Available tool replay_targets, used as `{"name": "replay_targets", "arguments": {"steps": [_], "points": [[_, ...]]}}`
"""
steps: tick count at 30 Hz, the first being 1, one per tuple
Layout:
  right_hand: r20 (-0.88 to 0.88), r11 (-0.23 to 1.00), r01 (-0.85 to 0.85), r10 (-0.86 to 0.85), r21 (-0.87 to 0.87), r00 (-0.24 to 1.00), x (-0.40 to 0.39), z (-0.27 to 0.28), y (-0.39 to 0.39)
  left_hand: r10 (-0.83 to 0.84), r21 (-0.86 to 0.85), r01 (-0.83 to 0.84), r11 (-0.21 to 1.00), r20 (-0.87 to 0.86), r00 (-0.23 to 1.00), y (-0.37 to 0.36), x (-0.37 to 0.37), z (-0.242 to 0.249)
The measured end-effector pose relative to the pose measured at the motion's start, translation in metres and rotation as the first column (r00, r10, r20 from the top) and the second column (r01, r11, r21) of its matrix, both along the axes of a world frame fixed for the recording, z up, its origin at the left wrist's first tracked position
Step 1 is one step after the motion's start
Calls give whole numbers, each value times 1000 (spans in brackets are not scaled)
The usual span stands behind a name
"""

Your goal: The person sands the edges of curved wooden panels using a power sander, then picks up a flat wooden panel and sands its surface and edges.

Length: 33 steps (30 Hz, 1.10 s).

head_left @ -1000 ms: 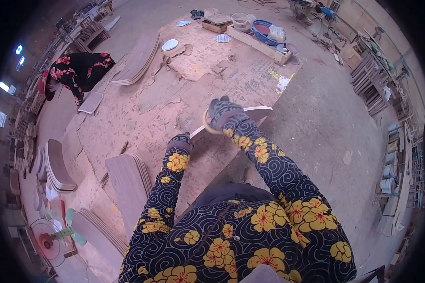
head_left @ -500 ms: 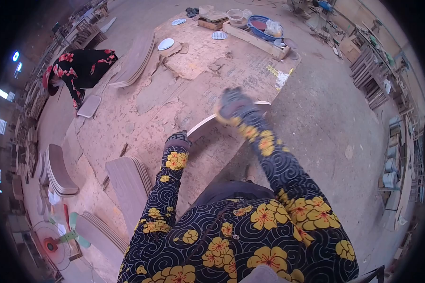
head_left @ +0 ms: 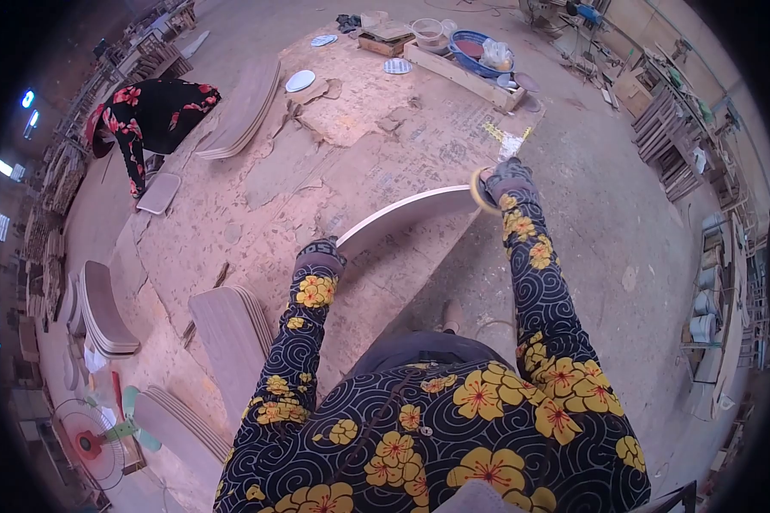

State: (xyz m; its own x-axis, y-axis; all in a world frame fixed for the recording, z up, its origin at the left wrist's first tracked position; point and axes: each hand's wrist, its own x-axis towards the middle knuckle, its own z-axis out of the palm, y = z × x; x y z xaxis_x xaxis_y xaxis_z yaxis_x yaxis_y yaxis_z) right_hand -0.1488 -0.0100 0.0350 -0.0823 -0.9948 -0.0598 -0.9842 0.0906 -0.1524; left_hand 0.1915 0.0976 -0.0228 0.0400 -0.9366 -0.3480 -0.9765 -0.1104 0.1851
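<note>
Panel point(head_left: 411, 215) curved, on edge, long axis from left hand point(head_left: 319, 254) to right hand point(head_left: 506, 179)

My right hand point(head_left: 506, 179) now sits at the far end of the curved board point(head_left: 411, 214), no longer near its middle. The coworker point(head_left: 150, 111) stands a little farther along the table.

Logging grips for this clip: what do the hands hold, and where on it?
One curved board: left hand at its near end, right hand at its far end.
</note>
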Motion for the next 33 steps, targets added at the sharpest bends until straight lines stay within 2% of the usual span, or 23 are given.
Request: {"name": "replay_targets", "arguments": {"steps": [3,5,6,8,10,13,15,17,18,19,22,27,29,32,33], "points": [[-51,991,-129,130,20,990,2,-3,1,15,37,-14,999,-3,1000,-2,-4,1],[135,948,-309,316,-72,939,46,-70,-20,13,28,-13,1000,0,1000,3,-4,-1],[15,894,-441,443,-78,896,83,-57,-6,8,46,-8,999,8,1000,3,-4,0],[-2,849,-527,527,-37,850,124,-20,34,1,80,-3,997,21,1000,0,-4,3],[209,883,-468,451,36,868,137,37,66,-7,50,5,999,34,999,-1,-1,-5],[149,938,-347,345,-8,927,108,1,33,-7,54,6,999,24,1000,2,-1,-7],[6,945,-325,325,29,946,56,-45,-13,10,66,-11,998,22,1000,2,-6,2],[-48,975,-224,223,-16,974,4,-22,-16,9,29,-10,1000,19,1000,7,-9,4],[-107,978,-206,210,44,972,-9,1,-12,9,11,-9,1000,16,1000,9,-10,3],[-166,978,-180,195,102,967,-15,17,-9,19,20,-20,1000,8,1000,9,-10,2],[-184,983,-166,179,83,967,2,20,-12,19,31,-19,999,4,1000,9,-12,3],[55,840,-541,542,-30,838,124,33,39,27,40,-27,999,20,999,11,-13,5],[69,866,-500,500,-28,863,158,17,46,9,54,-11,998,32,999,7,-8,1],[101,901,-432,427,37,899,134,39,43,-4,71,1,998,41,999,4,-6,0],[34,888,-453,457,-84,889,114,19,27,-3,64,1,998,32,999,4,-6,-1]]}}
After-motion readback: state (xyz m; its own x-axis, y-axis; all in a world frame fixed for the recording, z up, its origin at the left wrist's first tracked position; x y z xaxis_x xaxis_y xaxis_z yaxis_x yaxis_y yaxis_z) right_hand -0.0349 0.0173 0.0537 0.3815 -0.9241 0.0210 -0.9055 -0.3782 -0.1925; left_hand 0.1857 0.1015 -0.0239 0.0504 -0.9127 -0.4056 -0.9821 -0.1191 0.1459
